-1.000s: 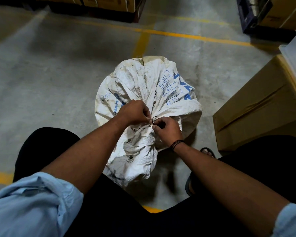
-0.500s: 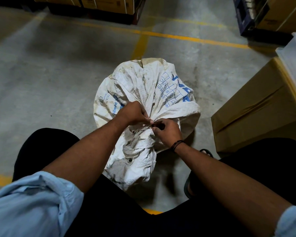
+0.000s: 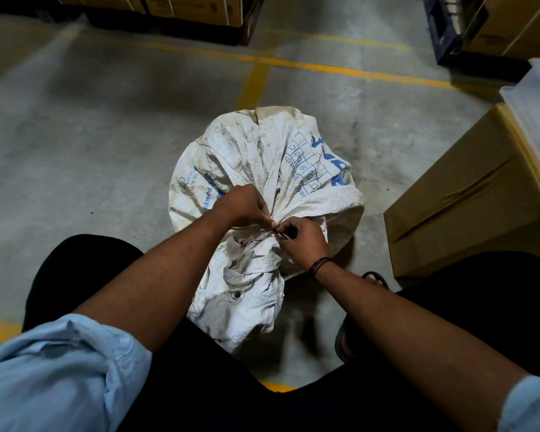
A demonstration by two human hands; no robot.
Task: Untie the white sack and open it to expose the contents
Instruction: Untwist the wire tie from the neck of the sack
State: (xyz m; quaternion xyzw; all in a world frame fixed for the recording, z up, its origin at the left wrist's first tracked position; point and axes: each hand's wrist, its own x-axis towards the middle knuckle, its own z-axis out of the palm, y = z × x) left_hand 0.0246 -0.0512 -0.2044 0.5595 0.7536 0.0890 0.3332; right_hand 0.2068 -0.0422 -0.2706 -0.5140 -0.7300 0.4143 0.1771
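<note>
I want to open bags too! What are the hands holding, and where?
Both the left hand and the right hand pinch the tie at the bunched neck of the white sack.

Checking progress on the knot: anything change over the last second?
Barely. Both hands stay pinched at the tie on the sack's neck; the right hand fingers have shifted a little at the knot, while the left hand holds as before. The sack is still tied shut and has not moved. Cardboard box unchanged.

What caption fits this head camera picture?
Both hands, left and right, pick at the tie on a closed white sack.
</note>
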